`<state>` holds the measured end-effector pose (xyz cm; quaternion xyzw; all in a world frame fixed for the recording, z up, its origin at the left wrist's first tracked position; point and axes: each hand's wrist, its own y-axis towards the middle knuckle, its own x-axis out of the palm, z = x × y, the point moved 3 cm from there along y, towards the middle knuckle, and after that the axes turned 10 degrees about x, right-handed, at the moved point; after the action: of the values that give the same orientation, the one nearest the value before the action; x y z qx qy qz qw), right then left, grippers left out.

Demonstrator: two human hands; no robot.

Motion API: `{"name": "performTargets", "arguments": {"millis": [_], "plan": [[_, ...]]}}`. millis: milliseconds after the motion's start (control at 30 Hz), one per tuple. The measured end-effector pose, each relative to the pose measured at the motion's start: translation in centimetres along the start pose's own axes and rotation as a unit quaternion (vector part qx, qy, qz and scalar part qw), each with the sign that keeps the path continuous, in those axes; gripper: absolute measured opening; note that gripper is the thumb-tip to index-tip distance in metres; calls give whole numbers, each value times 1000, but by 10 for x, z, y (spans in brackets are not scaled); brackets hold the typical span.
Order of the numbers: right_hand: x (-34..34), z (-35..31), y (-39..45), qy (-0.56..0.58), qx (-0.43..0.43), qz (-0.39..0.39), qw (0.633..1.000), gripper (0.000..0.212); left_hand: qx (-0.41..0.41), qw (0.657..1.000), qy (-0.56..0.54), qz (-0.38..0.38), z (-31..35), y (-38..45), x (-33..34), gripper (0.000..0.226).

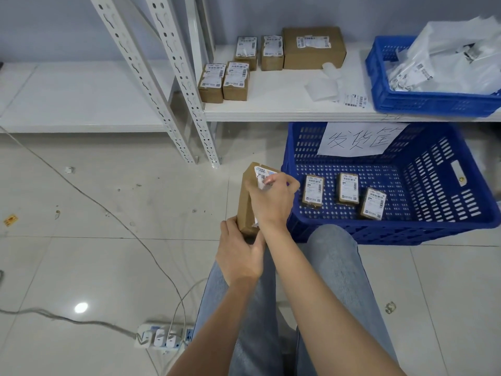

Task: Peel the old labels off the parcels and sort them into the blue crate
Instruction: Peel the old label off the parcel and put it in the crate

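Note:
I hold a brown cardboard parcel (246,202) upright over my knees. My left hand (240,253) grips its lower end. Against the parcel's labelled face, my right hand (272,198) pinches the edge of the white label (262,173) near the top. The blue crate (433,226) stands on the floor to the right, with a handwritten paper sign on its back wall. Three small labelled parcels (313,191) (349,188) (374,203) lie inside it.
On the white shelf (284,109) above stand several more labelled boxes (225,82), a bigger box (314,47), loose label backing papers (324,88) and a second blue crate (423,101) of white mailer bags. Shelf uprights stand left. Cables and a power strip (160,336) lie on the floor.

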<state>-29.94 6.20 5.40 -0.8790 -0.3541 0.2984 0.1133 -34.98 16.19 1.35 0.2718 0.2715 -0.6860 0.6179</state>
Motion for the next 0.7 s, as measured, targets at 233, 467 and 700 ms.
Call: {"name": "performTargets", "arguments": {"millis": [233,467,700], "plan": [[-1,6,6,42,2,3,999,19,-8,1000,-29,8,1,0,0,39],[1,9,8,73,41,5,997,27,13,999,-26,13,1,-2,2,44],[0,8,8,41,-13,44,998,49,18,999,-25,28,1,-2,2,53]]}}
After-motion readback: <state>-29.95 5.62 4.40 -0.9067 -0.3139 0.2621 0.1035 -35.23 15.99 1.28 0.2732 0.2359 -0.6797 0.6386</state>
